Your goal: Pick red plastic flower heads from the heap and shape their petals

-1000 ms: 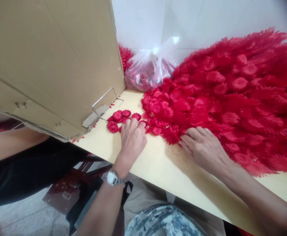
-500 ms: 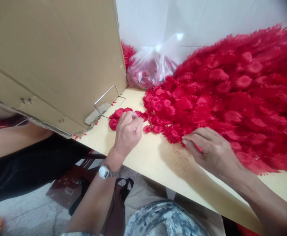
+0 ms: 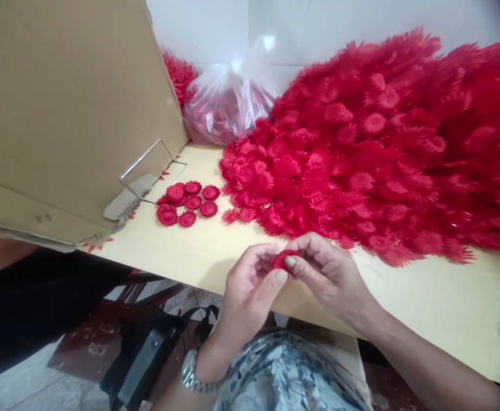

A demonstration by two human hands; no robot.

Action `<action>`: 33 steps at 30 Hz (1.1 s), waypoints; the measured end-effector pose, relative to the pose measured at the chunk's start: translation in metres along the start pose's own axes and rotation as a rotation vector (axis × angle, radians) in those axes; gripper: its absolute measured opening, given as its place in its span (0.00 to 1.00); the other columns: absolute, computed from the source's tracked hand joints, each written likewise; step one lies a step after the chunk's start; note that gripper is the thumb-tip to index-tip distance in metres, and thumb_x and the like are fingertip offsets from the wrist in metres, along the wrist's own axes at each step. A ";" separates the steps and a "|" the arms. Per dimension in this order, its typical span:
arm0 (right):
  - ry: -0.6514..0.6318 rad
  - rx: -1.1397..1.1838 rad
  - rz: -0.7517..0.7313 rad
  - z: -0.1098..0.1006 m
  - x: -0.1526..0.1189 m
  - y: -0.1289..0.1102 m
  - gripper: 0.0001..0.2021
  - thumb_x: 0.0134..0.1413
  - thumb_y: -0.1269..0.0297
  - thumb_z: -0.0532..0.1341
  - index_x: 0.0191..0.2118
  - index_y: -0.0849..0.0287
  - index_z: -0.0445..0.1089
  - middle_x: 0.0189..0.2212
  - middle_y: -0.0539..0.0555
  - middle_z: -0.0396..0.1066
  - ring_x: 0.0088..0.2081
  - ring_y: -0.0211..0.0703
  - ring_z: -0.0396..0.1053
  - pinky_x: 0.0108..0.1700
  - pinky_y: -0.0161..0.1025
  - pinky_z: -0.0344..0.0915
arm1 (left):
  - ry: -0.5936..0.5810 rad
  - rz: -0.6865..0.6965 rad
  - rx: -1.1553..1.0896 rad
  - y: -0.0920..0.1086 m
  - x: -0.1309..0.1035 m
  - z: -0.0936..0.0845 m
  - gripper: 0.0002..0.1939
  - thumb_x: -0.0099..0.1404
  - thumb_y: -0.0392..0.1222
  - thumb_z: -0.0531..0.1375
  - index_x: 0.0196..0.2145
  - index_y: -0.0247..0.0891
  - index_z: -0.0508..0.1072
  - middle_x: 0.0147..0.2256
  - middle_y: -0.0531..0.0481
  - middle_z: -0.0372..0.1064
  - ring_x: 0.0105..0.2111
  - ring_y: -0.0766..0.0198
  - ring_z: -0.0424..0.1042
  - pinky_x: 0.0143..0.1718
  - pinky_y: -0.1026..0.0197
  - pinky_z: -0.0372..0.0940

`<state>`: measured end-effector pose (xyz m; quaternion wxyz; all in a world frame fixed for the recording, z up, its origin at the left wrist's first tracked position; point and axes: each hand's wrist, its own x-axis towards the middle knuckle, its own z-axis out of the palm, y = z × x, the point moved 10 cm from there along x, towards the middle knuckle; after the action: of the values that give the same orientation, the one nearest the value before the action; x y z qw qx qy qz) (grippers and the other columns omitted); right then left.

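Between my two hands, above the table's front edge, is a small red flower piece [image 3: 283,261] with a fringed rim. My left hand [image 3: 252,285] pinches it from the left, thumb and fingers closed on it. From the other side my right hand [image 3: 329,277] grips the same piece between thumb and fingertips. The fingers partly cover it. Beyond my left hand, a small group of dark red round flower pieces [image 3: 187,218] lies on the pale table [image 3: 160,248]. A large heap of loose red flower pieces [image 3: 353,165] spreads behind and right of my hands.
A tall cardboard sheet [image 3: 70,114] stands along the left, with a bent wire frame [image 3: 141,162] at its foot. At the back, a knotted clear plastic bag [image 3: 233,108] holds red pieces. Another person's dark-clothed leg [image 3: 48,308] shows at the lower left.
My left hand has left the small group and moved right and nearer me. My right hand has come left from the heap's edge. Both now meet on one red flower piece.
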<state>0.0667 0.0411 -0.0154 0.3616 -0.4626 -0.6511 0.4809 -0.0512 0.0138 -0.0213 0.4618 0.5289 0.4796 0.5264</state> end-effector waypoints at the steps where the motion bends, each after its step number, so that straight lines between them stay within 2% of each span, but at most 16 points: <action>1: 0.011 -0.050 -0.028 0.000 -0.002 -0.003 0.06 0.58 0.62 0.56 0.33 0.59 0.64 0.24 0.48 0.66 0.25 0.34 0.63 0.26 0.32 0.60 | -0.023 -0.100 -0.077 -0.011 -0.001 0.007 0.07 0.63 0.42 0.57 0.37 0.37 0.70 0.27 0.52 0.66 0.24 0.69 0.64 0.25 0.67 0.63; 3: 0.033 -0.143 -0.096 -0.001 -0.005 -0.011 0.05 0.57 0.65 0.55 0.31 0.59 0.62 0.21 0.47 0.65 0.22 0.33 0.61 0.24 0.31 0.58 | 0.011 -0.190 -0.153 -0.024 -0.003 0.012 0.07 0.64 0.42 0.56 0.31 0.37 0.70 0.21 0.56 0.61 0.19 0.72 0.58 0.20 0.69 0.57; 5: 0.053 -0.215 -0.167 0.000 -0.008 -0.017 0.04 0.57 0.68 0.55 0.31 0.59 0.61 0.20 0.46 0.64 0.21 0.32 0.61 0.23 0.30 0.57 | 0.065 -0.171 -0.125 -0.025 -0.004 0.011 0.08 0.64 0.42 0.55 0.30 0.37 0.70 0.20 0.56 0.59 0.19 0.72 0.57 0.19 0.68 0.55; 10: 0.074 -0.201 -0.229 -0.002 -0.015 -0.017 0.03 0.57 0.69 0.54 0.32 0.58 0.61 0.21 0.47 0.63 0.22 0.33 0.61 0.24 0.31 0.59 | 0.136 0.193 0.287 0.016 -0.012 0.010 0.05 0.62 0.35 0.56 0.31 0.37 0.72 0.27 0.51 0.66 0.28 0.67 0.65 0.30 0.65 0.60; 11: 0.070 -0.175 -0.219 -0.004 -0.015 -0.016 0.03 0.57 0.69 0.54 0.32 0.58 0.61 0.21 0.47 0.64 0.22 0.34 0.62 0.24 0.31 0.59 | 0.134 0.211 0.301 0.018 -0.013 0.011 0.05 0.62 0.34 0.56 0.31 0.38 0.72 0.27 0.51 0.66 0.29 0.67 0.66 0.31 0.65 0.60; 12: 0.064 -0.158 -0.207 -0.005 -0.016 -0.015 0.03 0.57 0.68 0.54 0.32 0.58 0.62 0.21 0.47 0.64 0.22 0.34 0.62 0.24 0.31 0.59 | 0.121 0.182 0.254 0.015 -0.013 0.011 0.05 0.62 0.35 0.56 0.31 0.38 0.72 0.27 0.52 0.66 0.28 0.68 0.65 0.30 0.65 0.59; 14: 0.064 -0.161 -0.201 -0.007 -0.016 -0.016 0.02 0.57 0.68 0.55 0.33 0.58 0.63 0.22 0.47 0.66 0.23 0.34 0.63 0.24 0.31 0.60 | 0.090 0.048 0.022 0.001 -0.010 0.013 0.04 0.63 0.38 0.57 0.32 0.39 0.72 0.27 0.53 0.66 0.29 0.68 0.65 0.31 0.66 0.60; 15: 0.067 -0.174 -0.209 -0.008 -0.016 -0.018 0.02 0.57 0.69 0.56 0.33 0.58 0.63 0.22 0.47 0.67 0.23 0.33 0.64 0.24 0.31 0.60 | 0.074 -0.021 -0.133 -0.006 -0.008 0.016 0.04 0.62 0.40 0.57 0.34 0.40 0.72 0.30 0.53 0.67 0.31 0.68 0.66 0.33 0.66 0.62; 17: 0.080 -0.222 -0.263 -0.007 -0.016 -0.025 0.02 0.56 0.71 0.56 0.35 0.58 0.65 0.24 0.47 0.69 0.24 0.33 0.66 0.26 0.31 0.61 | 0.038 -0.143 -0.433 -0.015 -0.004 0.026 0.10 0.61 0.46 0.59 0.39 0.40 0.72 0.37 0.50 0.70 0.38 0.65 0.68 0.39 0.65 0.63; 19: 0.135 -0.366 -0.380 -0.004 -0.018 -0.035 0.05 0.57 0.73 0.55 0.37 0.58 0.66 0.27 0.50 0.71 0.26 0.35 0.67 0.28 0.33 0.62 | 0.031 -0.276 -0.633 -0.023 -0.002 0.035 0.15 0.61 0.49 0.58 0.41 0.37 0.73 0.40 0.47 0.71 0.42 0.62 0.69 0.43 0.63 0.63; 22: 0.280 -0.725 -0.554 0.005 -0.026 -0.047 0.05 0.56 0.71 0.56 0.36 0.59 0.69 0.29 0.55 0.71 0.31 0.43 0.66 0.32 0.41 0.61 | 0.121 -0.445 -0.723 -0.035 -0.002 0.037 0.13 0.64 0.45 0.55 0.37 0.34 0.75 0.36 0.46 0.73 0.35 0.67 0.70 0.37 0.67 0.64; 25: 0.304 -0.874 -0.602 0.009 -0.029 -0.048 0.09 0.55 0.66 0.59 0.42 0.62 0.69 0.34 0.58 0.71 0.35 0.47 0.65 0.35 0.44 0.61 | 0.252 -0.439 -0.677 -0.038 -0.002 0.021 0.10 0.63 0.43 0.57 0.34 0.35 0.75 0.31 0.49 0.73 0.29 0.69 0.70 0.29 0.69 0.63; 28: 0.294 -0.800 -0.592 -0.001 -0.029 -0.048 0.12 0.56 0.65 0.59 0.45 0.63 0.67 0.37 0.60 0.70 0.39 0.48 0.65 0.38 0.45 0.63 | 0.318 -0.339 -0.626 -0.030 0.001 0.005 0.15 0.61 0.48 0.59 0.23 0.35 0.72 0.21 0.52 0.68 0.22 0.69 0.66 0.22 0.68 0.60; 31: 0.302 -0.726 -0.557 -0.013 -0.027 -0.047 0.08 0.57 0.67 0.57 0.42 0.62 0.68 0.37 0.59 0.69 0.40 0.46 0.66 0.39 0.43 0.65 | 0.375 -0.271 -0.611 -0.024 0.004 -0.007 0.27 0.59 0.54 0.58 0.11 0.36 0.59 0.10 0.57 0.52 0.12 0.72 0.54 0.15 0.68 0.50; 33: 0.276 -0.703 -0.559 -0.014 -0.027 -0.047 0.07 0.57 0.68 0.57 0.41 0.61 0.68 0.37 0.58 0.69 0.40 0.45 0.66 0.40 0.43 0.65 | 0.399 -0.268 -0.618 -0.024 0.006 -0.011 0.31 0.58 0.57 0.58 0.09 0.37 0.51 0.08 0.59 0.43 0.10 0.74 0.46 0.13 0.67 0.44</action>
<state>0.0762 0.0145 0.0328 0.3816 -0.4237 -0.8200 0.0494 -0.0632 0.0222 -0.0446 0.5615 0.1849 0.4436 0.6736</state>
